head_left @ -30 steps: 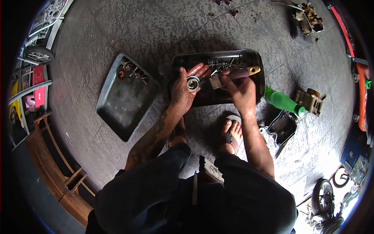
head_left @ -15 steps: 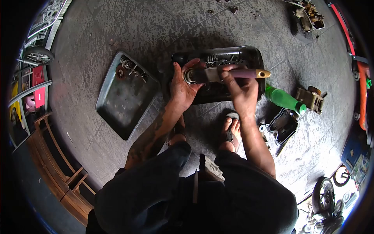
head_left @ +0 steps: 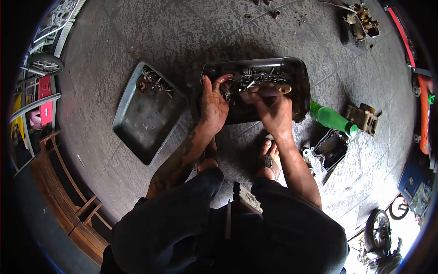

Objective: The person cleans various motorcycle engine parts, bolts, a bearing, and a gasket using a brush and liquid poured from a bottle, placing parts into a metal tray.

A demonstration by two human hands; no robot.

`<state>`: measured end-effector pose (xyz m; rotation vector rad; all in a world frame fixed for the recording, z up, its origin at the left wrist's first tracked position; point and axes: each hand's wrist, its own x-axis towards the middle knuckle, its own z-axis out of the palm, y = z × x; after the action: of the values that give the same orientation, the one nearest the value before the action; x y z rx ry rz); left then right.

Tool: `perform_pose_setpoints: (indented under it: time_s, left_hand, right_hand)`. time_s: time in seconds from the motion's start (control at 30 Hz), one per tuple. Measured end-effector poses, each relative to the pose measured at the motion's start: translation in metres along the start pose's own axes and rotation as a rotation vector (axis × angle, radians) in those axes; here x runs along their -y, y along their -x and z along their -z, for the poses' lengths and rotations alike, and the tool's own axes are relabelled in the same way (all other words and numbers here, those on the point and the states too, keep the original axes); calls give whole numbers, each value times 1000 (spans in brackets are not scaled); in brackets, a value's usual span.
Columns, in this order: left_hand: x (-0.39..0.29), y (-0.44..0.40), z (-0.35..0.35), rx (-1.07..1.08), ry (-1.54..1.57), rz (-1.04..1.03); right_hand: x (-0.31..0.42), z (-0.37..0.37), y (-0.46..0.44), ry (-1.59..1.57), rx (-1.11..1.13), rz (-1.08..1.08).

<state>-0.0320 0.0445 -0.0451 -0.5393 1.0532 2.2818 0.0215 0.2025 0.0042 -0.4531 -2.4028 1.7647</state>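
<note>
Left hand [head_left: 215, 108] is cupped, fingers curled round a small metal part [head_left: 225, 94], thumb sticking up. Most of the part is lost in shadow on my end, but I've got it over the left end of the dark tray [head_left: 300, 75]. Right hand [head_left: 277, 118] is closed on the handle of a brush [head_left: 270, 91]; the business end is too dark for me to say if the bristles actually touch the part.

Reads to me like a scrubbing step, so my 2 cents: hold the part loose enough to roll it, but snug enough that it won't squirt out if it's slick. Short strokes, poke the bristles into any recesses, and turn the part rather than cranking the right wrist. I'd work low over the dark tray so drips, or a dropped part, land inside.

Containers: 2 trays. The dark tray, right under my fingers, has a coil spring [head_left: 249, 71] and a jumble of small metal bits [head_left: 273, 76] along its far side. The grey tray [head_left: 148, 123] is off to the left on the floor [head_left: 109, 50], with some loose parts [head_left: 153, 80] bunched at its far corner. Other way, a green bottle [head_left: 331, 117] is just beside the dark tray, then a tan casting [head_left: 363, 118] and a black cover [head_left: 335, 148].
</note>
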Motion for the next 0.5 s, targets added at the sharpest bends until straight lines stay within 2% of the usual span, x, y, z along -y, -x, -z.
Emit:
perform_pose_setpoints:
  time_s: [0.07, 0.17, 0.23, 0.27, 0.33, 0.37, 0.4, 0.5]
  left_hand:
    - [2, -8, 18, 13, -83, -58]
    - [4, -3, 4, 36, -22, -43]
    - [1, 2, -9, 52, 19, -20]
    - [-1, 4, -12, 59, 59, 1]
    - [-1, -3, 4, 67, 73, -3]
    - [0, -7, 15, 72, 86, -1]
    - [-1, -8, 18, 67, 84, -1]
    - [4, -9, 17, 62, -39, -40]
  right_hand:
    - [-7, 4, -2, -74, -37, -21]
    - [-1, -2, 1, -161, -109, -16]
    - [-5, -8, 0, -245, -25, 136]
    - [-4, -5, -1, -244, -27, 139]
    - [-5, 4, -1, -66, 20, -32]
    - [-11, 5, -1, -81, -7, 1]
    - [-11, 7, -1, -95, -38, -85]
    - [-22, 10, -5, -19, -124, -23]
